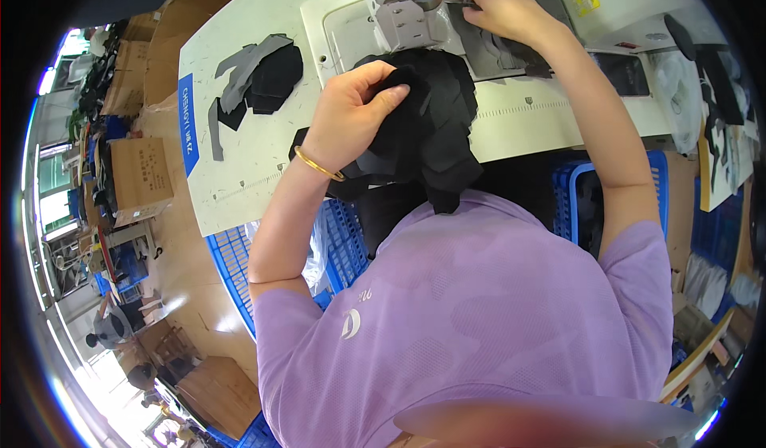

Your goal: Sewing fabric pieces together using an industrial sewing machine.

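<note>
My left hand (351, 113), with a gold bangle on its wrist, pinches a bunch of black fabric pieces (447, 121) between thumb and fingers. The layered bunch lies at the sewing machine's front and hangs over the table edge toward my lap. Just behind it stands the pale sewing machine head (403, 17); its needle area is hidden. My right hand (503, 7) is to the right of the head, above a stack of grey fabric pieces (499, 53). Its fingers are curled together, and what they hold, if anything, cannot be made out.
Loose grey and black cut pieces (259, 77) lie on the left of the white table (239, 161). Blue plastic baskets (343, 244) stand below the table edge on both sides. Cardboard boxes (140, 177) and other people are off to the left.
</note>
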Action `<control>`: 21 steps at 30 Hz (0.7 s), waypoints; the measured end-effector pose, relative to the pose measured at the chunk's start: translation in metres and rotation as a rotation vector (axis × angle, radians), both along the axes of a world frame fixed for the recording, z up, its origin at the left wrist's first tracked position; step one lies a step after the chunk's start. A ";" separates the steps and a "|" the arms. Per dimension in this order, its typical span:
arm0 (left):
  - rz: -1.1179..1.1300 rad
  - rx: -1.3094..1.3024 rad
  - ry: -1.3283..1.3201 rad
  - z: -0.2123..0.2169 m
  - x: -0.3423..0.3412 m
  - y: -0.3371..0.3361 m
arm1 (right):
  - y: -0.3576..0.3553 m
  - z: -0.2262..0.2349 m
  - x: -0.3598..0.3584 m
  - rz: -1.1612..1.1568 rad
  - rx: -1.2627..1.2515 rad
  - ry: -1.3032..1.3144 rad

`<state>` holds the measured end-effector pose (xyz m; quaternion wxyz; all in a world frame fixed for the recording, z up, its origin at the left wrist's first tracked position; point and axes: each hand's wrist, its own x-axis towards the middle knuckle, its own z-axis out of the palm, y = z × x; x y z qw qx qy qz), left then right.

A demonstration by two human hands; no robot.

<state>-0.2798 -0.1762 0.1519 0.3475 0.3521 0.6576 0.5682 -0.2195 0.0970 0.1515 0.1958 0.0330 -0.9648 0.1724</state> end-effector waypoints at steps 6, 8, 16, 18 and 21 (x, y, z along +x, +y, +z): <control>0.206 0.027 0.090 0.001 0.004 -0.001 | 0.016 0.007 -0.004 0.100 0.041 0.003; 0.265 0.052 0.182 -0.003 0.002 -0.003 | 0.013 0.048 0.019 -0.064 -0.105 -0.280; 0.417 0.229 0.297 0.001 0.022 0.011 | -0.095 0.067 0.079 0.282 -1.359 -0.128; 0.453 0.302 0.585 -0.011 0.029 0.013 | -0.117 0.040 0.072 0.122 -1.400 -0.083; 0.477 0.436 0.115 0.000 0.040 0.018 | -0.120 0.017 0.067 -0.039 -1.068 0.212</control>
